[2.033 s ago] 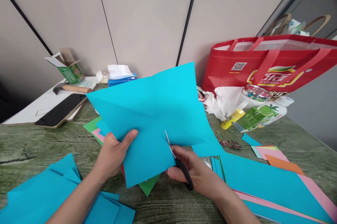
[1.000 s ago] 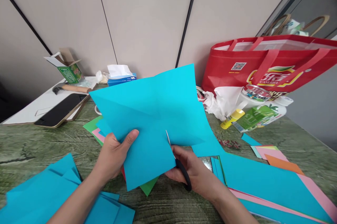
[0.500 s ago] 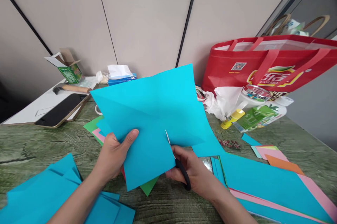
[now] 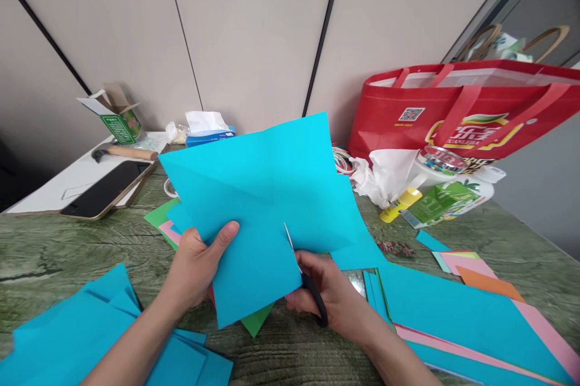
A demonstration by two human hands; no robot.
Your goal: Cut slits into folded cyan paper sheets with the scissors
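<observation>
A large sheet of blue paper is held up in front of me, with a slit running in from its lower right edge. My left hand grips its lower left part, thumb on the front face and fingers hidden behind. Black-handled scissors are in my right hand, with one blade showing over the front of the sheet and the other hidden behind it. Below the held sheet, green paper peeks out on the table.
Blue sheets are stacked at lower left; blue and pink papers lie at right. Behind stand a red bag, a yellow glue stick and white tissue. A phone, a hammer and a tissue box are at left.
The upper right corner of the held sheet has shifted slightly left and down, and its upper left corner slightly right. Both hands and the scissors are almost where they were.
</observation>
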